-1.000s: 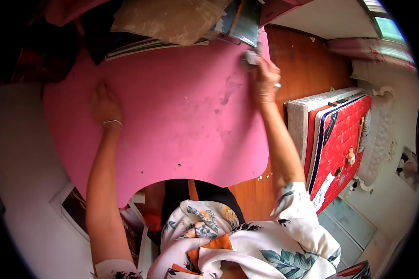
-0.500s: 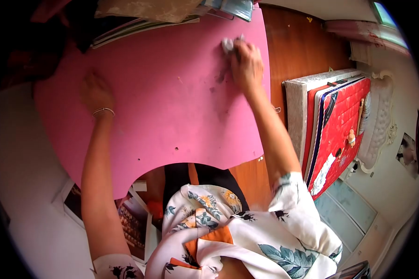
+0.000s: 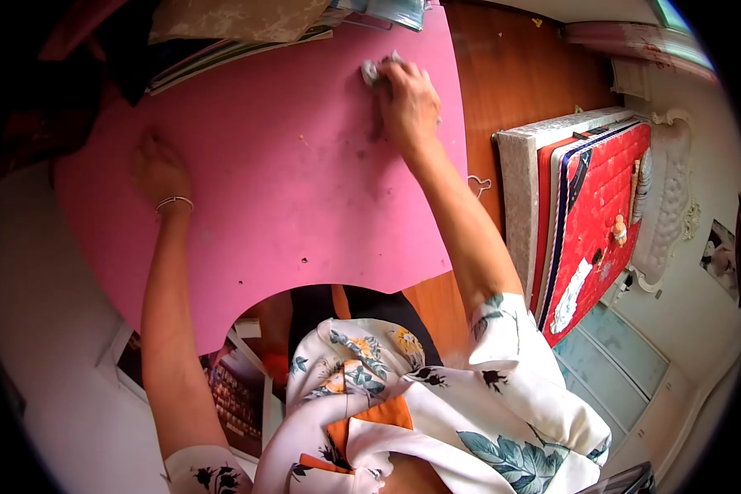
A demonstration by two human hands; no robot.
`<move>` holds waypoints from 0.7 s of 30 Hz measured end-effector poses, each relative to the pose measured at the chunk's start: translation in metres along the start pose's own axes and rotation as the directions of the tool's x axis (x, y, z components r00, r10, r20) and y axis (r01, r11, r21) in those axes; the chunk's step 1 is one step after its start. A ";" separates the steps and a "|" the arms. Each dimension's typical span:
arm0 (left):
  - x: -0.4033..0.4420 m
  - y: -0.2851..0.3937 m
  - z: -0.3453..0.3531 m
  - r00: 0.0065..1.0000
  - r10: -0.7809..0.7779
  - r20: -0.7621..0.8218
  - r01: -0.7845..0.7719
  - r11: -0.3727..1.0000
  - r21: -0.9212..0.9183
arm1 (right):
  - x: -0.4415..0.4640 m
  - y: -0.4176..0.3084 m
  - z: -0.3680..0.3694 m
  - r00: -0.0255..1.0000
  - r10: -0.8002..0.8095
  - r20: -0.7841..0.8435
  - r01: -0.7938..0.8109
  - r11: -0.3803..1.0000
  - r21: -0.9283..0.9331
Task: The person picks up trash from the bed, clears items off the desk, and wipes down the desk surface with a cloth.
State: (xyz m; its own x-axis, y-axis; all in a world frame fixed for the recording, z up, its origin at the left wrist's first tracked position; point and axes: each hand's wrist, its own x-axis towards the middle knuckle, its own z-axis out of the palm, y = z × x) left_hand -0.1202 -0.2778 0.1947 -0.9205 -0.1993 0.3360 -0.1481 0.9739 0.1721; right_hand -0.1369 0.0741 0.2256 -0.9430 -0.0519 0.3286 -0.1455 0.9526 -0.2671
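A pink table [image 3: 263,189] with a curved front edge fills the middle of the view. My right hand [image 3: 411,105] is closed on a crumpled grey-white cloth [image 3: 372,72], pressed to the tabletop near its far right part. Dark smudges show on the pink surface just below and left of that hand. On the left part of the table rests my left hand [image 3: 163,170], with a bracelet at the wrist; its fingers are dim and blurred, so their pose is unclear.
Papers and a brown sheet [image 3: 239,18] lie along the table's far edge. To the right, on the wooden floor [image 3: 502,74], is a bed with a red mattress [image 3: 597,218]. A framed picture [image 3: 237,399] stands below the table at the left.
My right hand has moved left across the tabletop with the cloth. The view has shifted, so the table sits a little higher and further left. My left hand stays at the table's left part.
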 end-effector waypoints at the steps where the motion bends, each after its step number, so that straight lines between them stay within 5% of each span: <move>1: 0.000 -0.001 0.001 1.000 0.005 -0.001 -0.005 1.000 0.000 | 0.007 0.001 0.003 1.000 -0.004 0.001 0.004 1.000 -0.012; 4: 0.002 -0.008 0.010 0.996 0.060 -0.067 -0.061 0.998 -0.012 | -0.035 -0.009 -0.009 0.998 -0.006 0.056 0.013 0.993 -0.119; 9: -0.003 -0.009 0.011 0.996 0.062 -0.058 -0.060 0.998 0.034 | -0.100 -0.026 -0.044 0.965 -0.028 0.259 0.023 0.999 0.024; 16: -0.002 -0.011 0.009 0.998 0.041 -0.045 -0.037 0.996 0.076 | 0.020 0.016 0.007 0.998 -0.015 -0.066 0.009 0.997 -0.080; 18: 0.000 -0.007 0.009 0.999 0.010 -0.047 -0.006 0.998 0.065 | -0.015 0.003 0.000 0.999 -0.012 0.035 0.020 0.976 -0.218; 21: -0.002 -0.010 0.011 0.999 0.027 -0.044 -0.024 0.997 0.076 | -0.105 -0.027 -0.024 0.979 -0.102 0.177 0.119 0.989 -0.089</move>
State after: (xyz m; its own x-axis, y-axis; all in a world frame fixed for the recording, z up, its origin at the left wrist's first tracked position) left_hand -0.1210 -0.2865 0.1825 -0.9073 -0.1772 0.3812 -0.1529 0.9838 0.0935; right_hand -0.0267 0.0610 0.2195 -0.9613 -0.2012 0.1882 -0.2297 0.9624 -0.1447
